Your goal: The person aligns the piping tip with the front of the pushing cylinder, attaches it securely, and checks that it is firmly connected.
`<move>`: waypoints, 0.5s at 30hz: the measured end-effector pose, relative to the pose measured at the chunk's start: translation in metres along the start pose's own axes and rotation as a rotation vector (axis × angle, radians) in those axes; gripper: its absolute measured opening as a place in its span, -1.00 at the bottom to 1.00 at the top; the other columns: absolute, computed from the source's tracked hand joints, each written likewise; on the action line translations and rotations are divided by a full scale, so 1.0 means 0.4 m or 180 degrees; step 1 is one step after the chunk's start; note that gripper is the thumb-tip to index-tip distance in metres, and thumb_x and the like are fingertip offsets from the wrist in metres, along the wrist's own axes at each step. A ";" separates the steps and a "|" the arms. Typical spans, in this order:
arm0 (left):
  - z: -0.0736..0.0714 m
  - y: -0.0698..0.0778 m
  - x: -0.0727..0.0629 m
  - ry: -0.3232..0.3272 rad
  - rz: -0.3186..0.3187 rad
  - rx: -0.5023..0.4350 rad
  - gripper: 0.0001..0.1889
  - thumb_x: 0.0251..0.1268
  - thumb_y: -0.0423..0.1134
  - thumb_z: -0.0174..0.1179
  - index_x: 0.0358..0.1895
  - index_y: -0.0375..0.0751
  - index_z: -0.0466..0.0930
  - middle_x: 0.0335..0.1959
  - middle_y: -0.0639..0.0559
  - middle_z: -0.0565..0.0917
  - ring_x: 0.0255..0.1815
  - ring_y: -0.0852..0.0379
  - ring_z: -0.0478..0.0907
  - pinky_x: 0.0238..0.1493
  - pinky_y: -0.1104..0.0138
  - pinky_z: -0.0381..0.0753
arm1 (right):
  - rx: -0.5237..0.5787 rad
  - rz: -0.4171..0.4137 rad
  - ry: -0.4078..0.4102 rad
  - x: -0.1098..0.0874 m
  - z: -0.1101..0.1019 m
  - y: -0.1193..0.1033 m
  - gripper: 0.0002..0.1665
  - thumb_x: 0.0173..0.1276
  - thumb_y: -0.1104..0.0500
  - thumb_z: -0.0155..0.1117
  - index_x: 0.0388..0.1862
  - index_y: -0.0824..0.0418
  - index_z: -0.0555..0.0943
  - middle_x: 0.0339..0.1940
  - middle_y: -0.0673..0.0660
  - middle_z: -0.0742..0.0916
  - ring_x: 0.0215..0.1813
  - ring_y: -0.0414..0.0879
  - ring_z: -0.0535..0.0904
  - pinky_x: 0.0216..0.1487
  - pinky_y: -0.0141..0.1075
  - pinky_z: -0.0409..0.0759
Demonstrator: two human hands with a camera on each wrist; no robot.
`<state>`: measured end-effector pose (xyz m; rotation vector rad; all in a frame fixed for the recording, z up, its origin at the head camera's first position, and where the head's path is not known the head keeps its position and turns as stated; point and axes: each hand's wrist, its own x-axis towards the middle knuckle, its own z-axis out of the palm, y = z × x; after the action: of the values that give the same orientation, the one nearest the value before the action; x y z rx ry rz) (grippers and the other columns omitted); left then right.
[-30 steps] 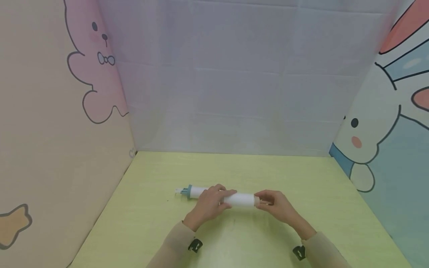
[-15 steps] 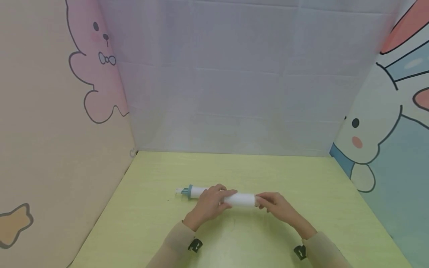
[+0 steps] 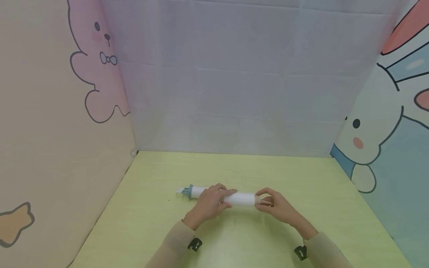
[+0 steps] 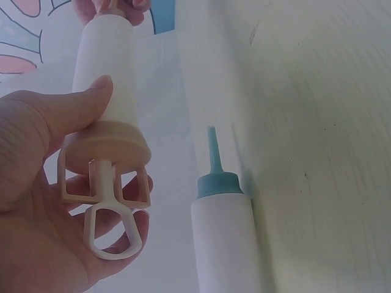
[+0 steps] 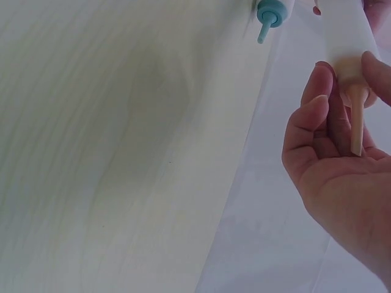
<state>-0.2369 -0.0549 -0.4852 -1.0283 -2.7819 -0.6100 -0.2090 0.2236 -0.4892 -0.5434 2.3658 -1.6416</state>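
Note:
My left hand (image 3: 209,203) grips a large white syringe (image 3: 239,199) around its lower barrel, above the table. In the left wrist view, its peach collar (image 4: 107,146) has two side loops, and a white ring-handled plunger (image 4: 105,229) sticks out. My right hand (image 3: 283,209) holds the peach nozzle cap (image 5: 349,70) at the other end, thumb and fingers around its rim. The cap's long spout (image 5: 357,122) points into the right palm. A second white syringe (image 4: 226,244) with a teal nozzle cap (image 4: 219,183) lies on the table beyond the left hand.
The pale yellow-green table (image 3: 151,238) lies beneath both hands. A plain whitish sheet (image 3: 234,93) stands behind it. Walls printed with cartoon animals flank it, a rabbit (image 3: 372,137) on the right.
My right fingers drew together at the nozzle cap half a second ago, turned, and are now spread wider around its rim again. The left hand and both syringes keep their places.

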 end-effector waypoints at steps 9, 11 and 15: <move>0.002 0.000 0.003 0.0007 0.0045 -0.0022 -0.50 0.21 0.01 0.29 0.25 0.23 0.50 -0.05 0.08 0.55 -0.16 0.15 0.45 -0.28 0.27 0.40 | -0.0002 0.0039 -0.0032 -0.001 -0.007 0.000 -0.67 0.38 0.25 0.22 0.06 0.37 0.48 -0.11 0.33 0.68 -0.16 0.14 0.66 -0.22 0.00 0.59; 0.000 0.001 0.003 0.0037 0.0066 -0.0025 -0.50 0.20 0.00 0.30 0.25 0.22 0.51 -0.05 0.07 0.55 -0.16 0.14 0.45 -0.29 0.26 0.40 | -0.0105 0.0093 -0.0032 -0.002 -0.008 -0.006 -0.69 0.41 0.21 0.18 0.05 0.37 0.50 -0.17 0.30 0.70 -0.21 0.18 0.66 -0.29 -0.04 0.58; -0.002 0.003 0.001 0.0075 0.0098 -0.0007 -0.50 0.19 -0.01 0.31 0.24 0.21 0.52 -0.06 0.07 0.56 -0.16 0.13 0.46 -0.29 0.26 0.40 | -0.0295 0.0170 -0.0033 -0.005 -0.006 -0.034 -0.70 0.45 0.18 0.13 0.02 0.37 0.55 -0.23 0.28 0.71 -0.26 0.22 0.63 -0.37 -0.12 0.52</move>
<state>-0.2368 -0.0542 -0.4839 -1.0555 -2.7403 -0.6173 -0.2057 0.2223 -0.4758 -0.4993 2.4365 -1.5096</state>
